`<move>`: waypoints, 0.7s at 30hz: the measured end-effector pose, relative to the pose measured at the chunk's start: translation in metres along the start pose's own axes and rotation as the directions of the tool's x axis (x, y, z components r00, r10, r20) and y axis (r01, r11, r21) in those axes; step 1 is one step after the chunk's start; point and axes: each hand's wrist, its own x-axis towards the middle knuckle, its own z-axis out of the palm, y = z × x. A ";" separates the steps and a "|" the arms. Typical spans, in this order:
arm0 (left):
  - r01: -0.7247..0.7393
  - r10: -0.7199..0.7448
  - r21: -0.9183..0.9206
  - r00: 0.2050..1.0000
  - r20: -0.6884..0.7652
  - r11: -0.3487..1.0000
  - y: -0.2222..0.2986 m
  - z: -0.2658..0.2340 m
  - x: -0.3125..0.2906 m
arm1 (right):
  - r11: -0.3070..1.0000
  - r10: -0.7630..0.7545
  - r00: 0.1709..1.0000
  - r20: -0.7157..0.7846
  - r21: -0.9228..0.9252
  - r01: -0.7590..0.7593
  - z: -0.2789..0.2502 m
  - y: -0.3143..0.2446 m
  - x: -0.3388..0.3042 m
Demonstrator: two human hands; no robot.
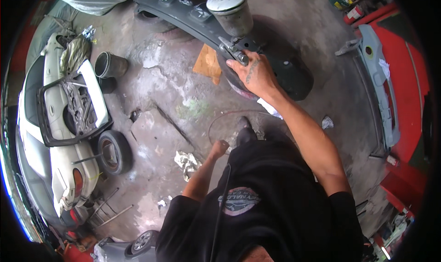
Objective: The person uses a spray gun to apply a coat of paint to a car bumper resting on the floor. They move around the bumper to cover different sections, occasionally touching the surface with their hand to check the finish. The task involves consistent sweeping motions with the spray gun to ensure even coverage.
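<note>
My right hand [257, 73] is wrapped round the handle of a metal spray gun [234, 49], its fingers partly hidden. A lidded, paint-stained cup [231, 16] tops the gun. Just beyond is a long, dark grey car bumper [183, 14], curving from the far left toward the right of my hand. My left hand [220, 148] is low beside my body, fingers curled in. What it holds, if anything, cannot be made out. A thin reddish hose [212, 124] loops over the floor close to that hand.
At left stand a pale car [64, 163], a loose door frame [102, 94], a bucket [110, 65] and a wheel [115, 152]. Brown cardboard [207, 62] and crumpled paper [187, 164] lie on the floor. A light grey bumper [383, 87] stands at right.
</note>
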 end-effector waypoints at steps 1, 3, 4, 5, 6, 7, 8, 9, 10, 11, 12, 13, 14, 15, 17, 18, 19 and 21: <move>0.017 -0.018 -0.024 1.000 -0.006 1.000 -0.001 0.001 -0.001 | 1.000 -0.020 1.000 -0.019 -0.006 0.020 -0.001 0.003 0.004; 0.010 -0.010 -0.025 1.000 -0.017 1.000 -0.005 0.000 -0.003 | 0.998 -0.047 0.996 -0.078 -0.035 0.044 0.002 0.006 0.009; 0.005 -0.006 -0.025 1.000 -0.020 1.000 -0.007 0.000 -0.003 | 0.997 -0.054 0.991 -0.121 -0.062 0.047 0.003 0.008 0.012; 0.022 -0.022 -0.023 0.999 -0.028 0.999 -0.011 0.000 -0.002 | 0.995 -0.063 0.985 -0.161 -0.087 0.049 0.005 0.007 0.014; 0.037 -0.038 -0.021 0.999 -0.034 0.999 -0.015 -0.001 0.000 | 0.996 -0.046 0.982 -0.182 -0.082 0.031 0.004 0.004 0.014; 0.053 -0.054 -0.018 0.998 -0.040 0.998 -0.019 -0.001 0.001 | 0.996 -0.040 0.980 -0.196 -0.082 0.025 0.006 0.003 0.013; 0.054 -0.054 -0.020 0.998 -0.037 0.998 -0.018 -0.001 0.002 | 0.996 -0.033 0.977 -0.210 -0.085 0.016 0.006 0.004 0.012; 0.054 -0.055 -0.020 0.998 -0.034 0.998 -0.018 -0.002 0.004 | 0.996 -0.025 0.974 -0.226 -0.088 0.005 0.006 0.005 0.011; 0.053 -0.054 -0.018 0.998 -0.028 0.998 -0.018 -0.003 0.005 | 0.992 -0.019 0.976 -0.217 -0.128 -0.010 0.006 0.008 0.010; 0.048 -0.048 0.017 0.999 -0.012 0.999 -0.020 -0.004 0.006 | 0.986 -0.010 0.977 -0.211 -0.165 -0.026 0.006 0.011 0.009; 0.040 -0.041 0.055 0.999 0.006 0.998 -0.022 -0.005 0.008 | 0.978 0.001 0.978 -0.208 -0.202 -0.044 0.005 0.014 0.007; 0.030 -0.033 0.094 0.999 0.028 0.995 -0.024 -0.007 0.011 | 0.989 0.020 0.984 -0.179 -0.139 -0.045 0.003 0.015 0.005; -0.011 0.007 0.116 1.000 0.030 0.993 -0.025 -0.005 0.012 | 0.995 0.045 0.987 -0.151 -0.081 -0.058 0.001 0.018 0.000; -0.054 0.049 0.138 0.998 0.037 0.989 -0.027 -0.004 0.014 | 0.997 0.071 0.989 -0.127 -0.022 -0.075 -0.002 0.021 -0.006; -0.101 0.095 0.119 0.994 0.051 0.988 -0.037 -0.005 0.020 | 0.991 0.025 0.996 -0.087 0.133 -0.014 -0.001 0.021 -0.018; -0.102 0.097 0.078 0.993 0.062 0.992 -0.052 -0.006 0.026 | 0.998 -0.035 0.999 -0.033 0.051 0.037 0.004 0.038 -0.022; -0.099 0.097 0.028 0.993 0.070 0.995 -0.061 -0.003 0.030 | 0.988 0.090 0.995 0.044 0.126 -0.095 -0.001 0.015 -0.030; 0.129 -0.114 -0.096 0.983 0.146 0.987 -0.035 0.008 0.037 | 0.996 -0.094 0.995 -0.040 0.006 0.094 0.003 0.044 -0.050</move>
